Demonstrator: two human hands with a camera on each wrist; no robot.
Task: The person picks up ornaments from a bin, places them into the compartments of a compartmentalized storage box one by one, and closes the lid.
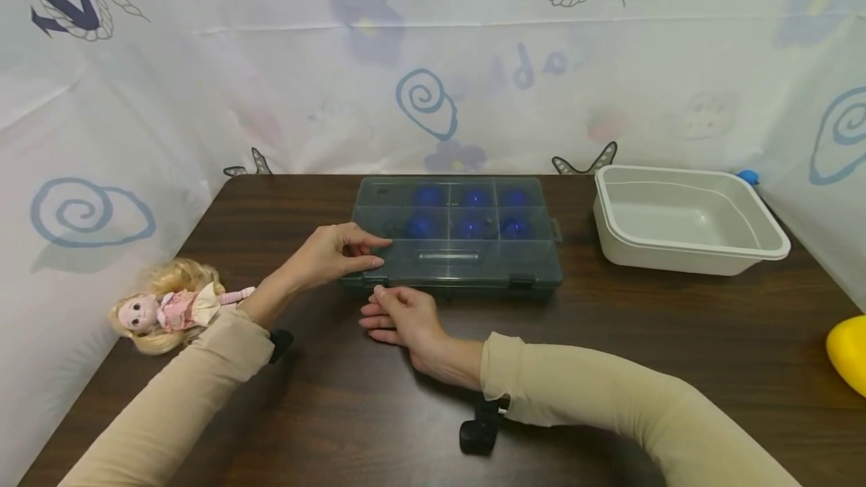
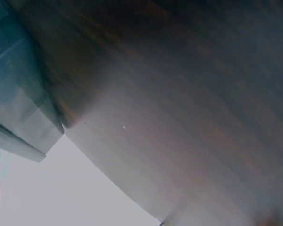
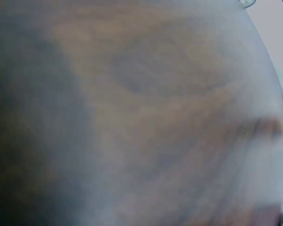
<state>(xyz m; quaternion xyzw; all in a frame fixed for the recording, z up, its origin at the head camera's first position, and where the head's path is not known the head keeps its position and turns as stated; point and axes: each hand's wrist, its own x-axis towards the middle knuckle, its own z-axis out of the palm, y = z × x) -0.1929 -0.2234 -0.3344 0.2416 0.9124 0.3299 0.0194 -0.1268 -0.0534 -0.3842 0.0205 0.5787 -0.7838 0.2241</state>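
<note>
A clear, grey-tinted compartment box (image 1: pixel 449 261) lies with its lid down on the dark wooden table. Blue round objects (image 1: pixel 471 228) show through the lid in several of its compartments. My left hand (image 1: pixel 331 252) rests at the box's front left corner, index finger and thumb extended over the lid. Just in front of the left front latch (image 1: pixel 376 281) is my right hand (image 1: pixel 409 322), its thumb tip at the latch and its other fingers loosely extended below. In the left wrist view, a corner of the box (image 2: pixel 19 80) appears at the left edge. The right wrist view is mostly blurred tabletop.
A blond doll (image 1: pixel 179 310) in a pink top lies at the table's left, beside my left forearm. At the back right stands a light grey plastic tub (image 1: pixel 683 258), with a small blue object (image 1: pixel 748 176) behind it. Something yellow (image 1: pixel 849 355) sits at the right edge.
</note>
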